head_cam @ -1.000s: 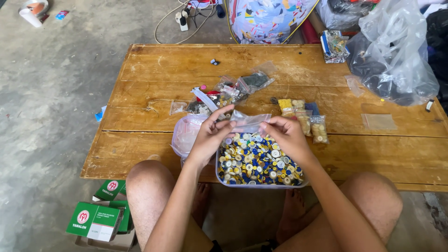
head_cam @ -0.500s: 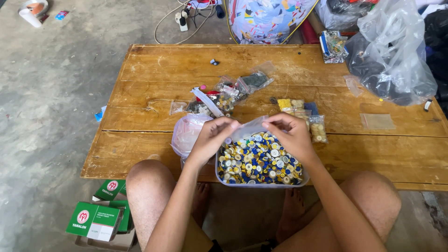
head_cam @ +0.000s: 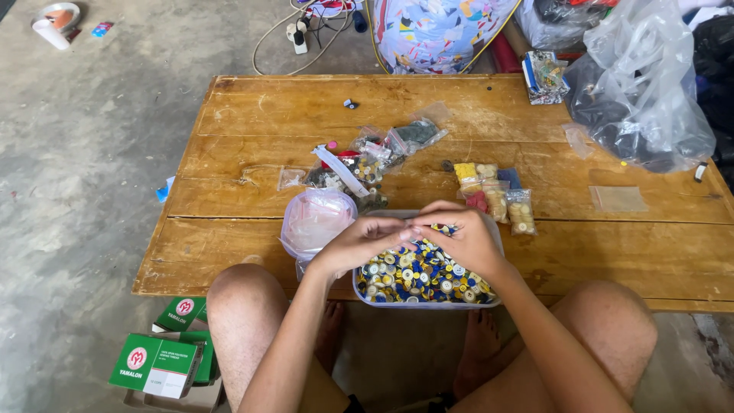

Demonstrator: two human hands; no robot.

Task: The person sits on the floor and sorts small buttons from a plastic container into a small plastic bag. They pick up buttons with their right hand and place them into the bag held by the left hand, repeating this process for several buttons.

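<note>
Hands meet over the button tub

Buttons fill the clear tub point(head_cam: 428, 294) at the near edge of the wooden table point(head_cam: 252, 111), a heap of blue, yellow and white, and both hands are right above it. Left hand point(head_cam: 365, 241) comes in from the left, fingers curled narrow, tips pressed against the right hand point(head_cam: 459, 237), which arches over the pile with its fingers bunched tight too. Whatever sits pinched between them is too small to tell. Just left of the tub, touching its corner, lies a round bundle of clear plastic bags point(head_cam: 316, 222). Farther back, a scatter of small packets of buttons point(head_cam: 359, 160) spreads across the middle of the table, and to the right of the hands a short row of filled packets, yellow, red and cream point(head_cam: 497, 195), lies just beyond the tub. Far right, a big clear plastic sack point(head_cam: 650, 84) slumps on the table's corner. Down on the floor at near left, green boxes point(head_cam: 157, 363) sit beside the person's knee point(head_cam: 241, 294).
</note>
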